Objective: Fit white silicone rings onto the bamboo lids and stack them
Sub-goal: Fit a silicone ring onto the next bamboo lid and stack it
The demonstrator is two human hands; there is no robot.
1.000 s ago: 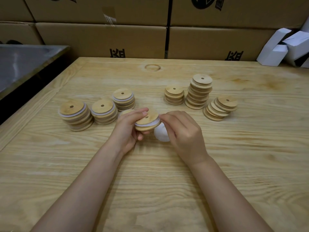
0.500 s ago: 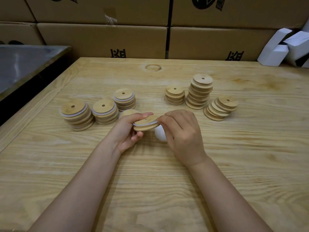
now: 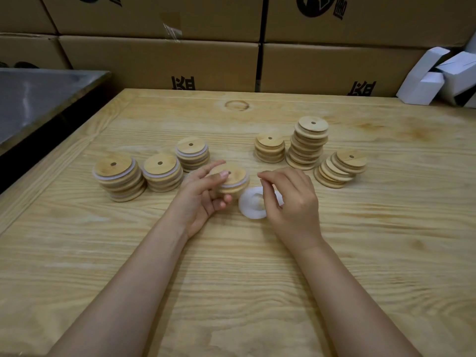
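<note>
Ringed lid [image 3: 235, 177] released by right hand [image 3: 293, 202]
The lid is now pinched only by the left hand [image 3: 201, 199] fingers, just above the desk [image 3: 231, 266] near the ringed stacks [image 3: 161, 172]; right fingers are loosely curled, empty, over the spare rings [image 3: 251, 207]; fitting is judged done, stacking next

A ringed bamboo lid [image 3: 235, 179] is held top up, just beside loose white silicone rings [image 3: 249, 205] lying flat.

Right hand [image 3: 291, 202] — off the lid [image 3: 235, 179]
</note>
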